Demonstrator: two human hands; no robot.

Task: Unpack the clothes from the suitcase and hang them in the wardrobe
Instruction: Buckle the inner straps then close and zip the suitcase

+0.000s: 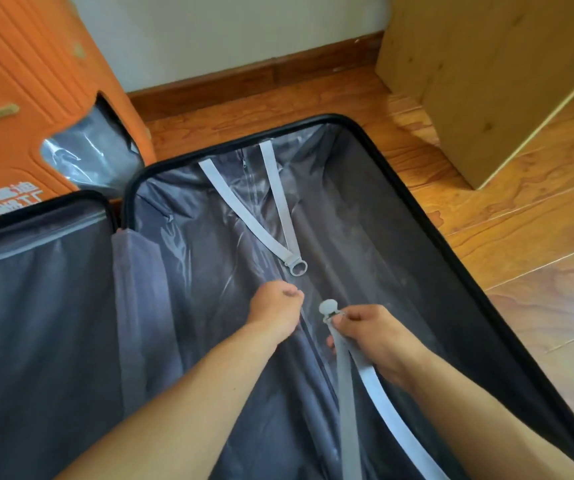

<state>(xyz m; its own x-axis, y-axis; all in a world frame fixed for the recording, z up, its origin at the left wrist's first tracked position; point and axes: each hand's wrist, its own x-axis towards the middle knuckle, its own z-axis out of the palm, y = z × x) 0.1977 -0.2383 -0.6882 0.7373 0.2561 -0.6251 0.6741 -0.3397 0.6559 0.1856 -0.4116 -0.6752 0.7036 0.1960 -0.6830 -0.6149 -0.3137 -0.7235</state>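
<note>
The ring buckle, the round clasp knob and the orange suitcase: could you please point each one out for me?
ring buckle [298,267], head view, on the ring's rim.
round clasp knob [328,307], head view, on the knob's round face.
orange suitcase [19,64], head view, on its ribbed shell.

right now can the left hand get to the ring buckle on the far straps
Probably yes. The left hand hovers curled just short of the ring buckle, with only the clear plastic liner between them. The right hand grips the near strap, off to the side.
</note>
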